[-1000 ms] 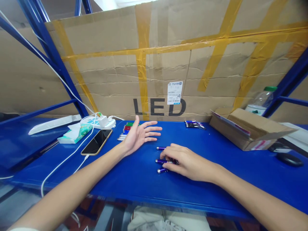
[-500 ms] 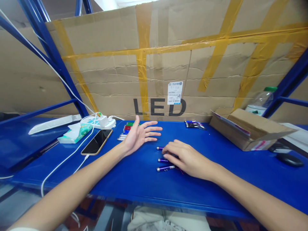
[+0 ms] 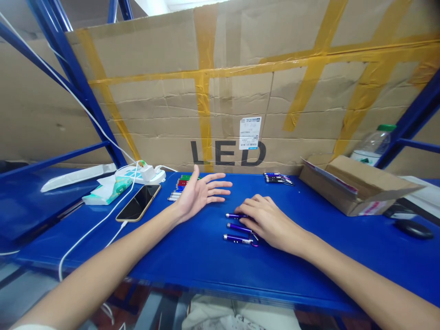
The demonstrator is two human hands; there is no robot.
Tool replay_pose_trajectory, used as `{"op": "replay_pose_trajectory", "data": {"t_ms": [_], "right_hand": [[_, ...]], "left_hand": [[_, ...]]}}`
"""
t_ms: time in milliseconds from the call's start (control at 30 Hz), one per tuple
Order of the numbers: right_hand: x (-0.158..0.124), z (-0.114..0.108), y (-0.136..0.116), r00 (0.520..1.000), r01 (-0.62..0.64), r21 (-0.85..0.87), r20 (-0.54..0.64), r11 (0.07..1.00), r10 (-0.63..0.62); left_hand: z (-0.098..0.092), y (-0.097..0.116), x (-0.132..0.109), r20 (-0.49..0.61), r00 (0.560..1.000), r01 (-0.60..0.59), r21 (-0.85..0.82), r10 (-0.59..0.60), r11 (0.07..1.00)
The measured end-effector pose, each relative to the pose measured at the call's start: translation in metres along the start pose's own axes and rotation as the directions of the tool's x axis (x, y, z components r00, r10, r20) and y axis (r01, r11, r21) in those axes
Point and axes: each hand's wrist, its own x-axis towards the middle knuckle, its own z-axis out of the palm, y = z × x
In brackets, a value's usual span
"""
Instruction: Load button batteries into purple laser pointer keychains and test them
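My left hand (image 3: 199, 195) is open above the blue shelf, palm turned to the right and fingers spread, with nothing in it. Its wrist is beside a row of green, red, blue and silver keychain torches (image 3: 176, 194), partly covering them. The fingers of my right hand (image 3: 266, 215) curl over the farthest of three purple torches, a slim keychain torch (image 3: 233, 215) whose right end is hidden under them. Nearer to me lie a second purple torch (image 3: 239, 227), slightly tilted, and a third purple torch (image 3: 237, 239) with a purple clip at its end.
More blue and black torches (image 3: 277, 178) lie at the back by a big cardboard sheet (image 3: 165, 114). An open carton (image 3: 354, 188) and a black mouse (image 3: 413, 228) are at right. At left are a phone (image 3: 138, 203), a tissue pack (image 3: 107, 191) and a power strip (image 3: 129, 174) with cables.
My right hand has shifted slightly right and away, uncovering more of the two nearer purple torches. The farthest torch has moved a little right and toward me. My left hand stays put.
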Motion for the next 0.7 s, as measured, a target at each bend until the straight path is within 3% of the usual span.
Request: {"op": "replay_pose_trajectory", "data": {"t_ms": [167,433,700], "right_hand": [[0.0005,-0.0014,-0.0032,1.000,-0.016,0.040,-0.007,0.999,0.016],[-0.0003,0.0016,-0.0032,0.978,-0.094,0.265,-0.155,0.960,0.138],[0.0012,-0.0022,-0.0071,0.987,-0.122,0.203,-0.077,0.972,0.140]], "left_hand": [[0.0012,0.0011,-0.0006,-0.002,1.000,0.003,-0.012,-0.004,1.000],[-0.0007,-0.0025,0.0012,-0.005,1.000,0.026,0.047,-0.025,0.999],[-0.0001,-0.0061,0.0018,-0.033,0.999,0.036,0.119,-0.033,0.992]]}}
